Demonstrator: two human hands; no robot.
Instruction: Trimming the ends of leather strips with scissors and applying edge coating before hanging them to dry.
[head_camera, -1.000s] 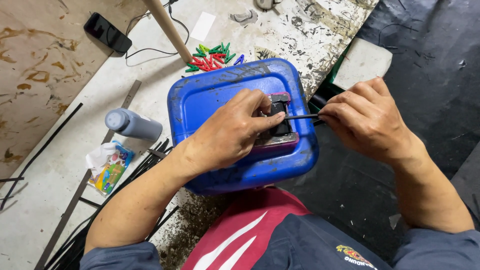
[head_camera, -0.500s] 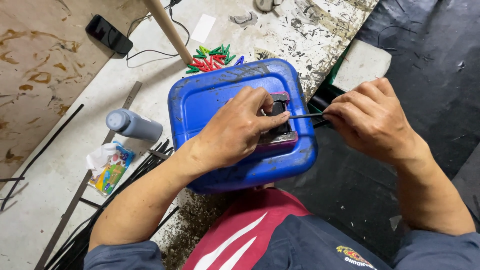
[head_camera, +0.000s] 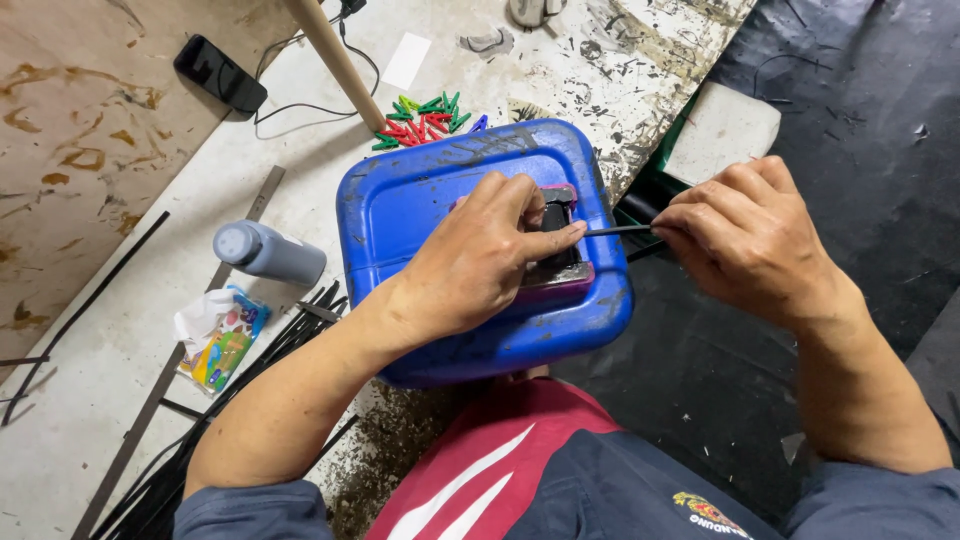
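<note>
Black strip (head_camera: 618, 230) lies sideways, running from the small block (head_camera: 560, 235) under the left hand (head_camera: 470, 265) out to the right hand (head_camera: 745, 240), whose fingers pinch its end.

A: Colours? Can (head_camera: 420, 205) blue, black scuffs. Block (head_camera: 560, 215) on it black, pink base.

B: Strip (head_camera: 618, 230) black. Desk (head_camera: 130, 340) off-white, black flecks. Pegs (head_camera: 425, 115) red and green. Bottle (head_camera: 268, 253) grey.

A: Phone (head_camera: 220, 73) black. Strips (head_camera: 230, 400) black. Packet (head_camera: 218, 340) multicoloured.
</note>
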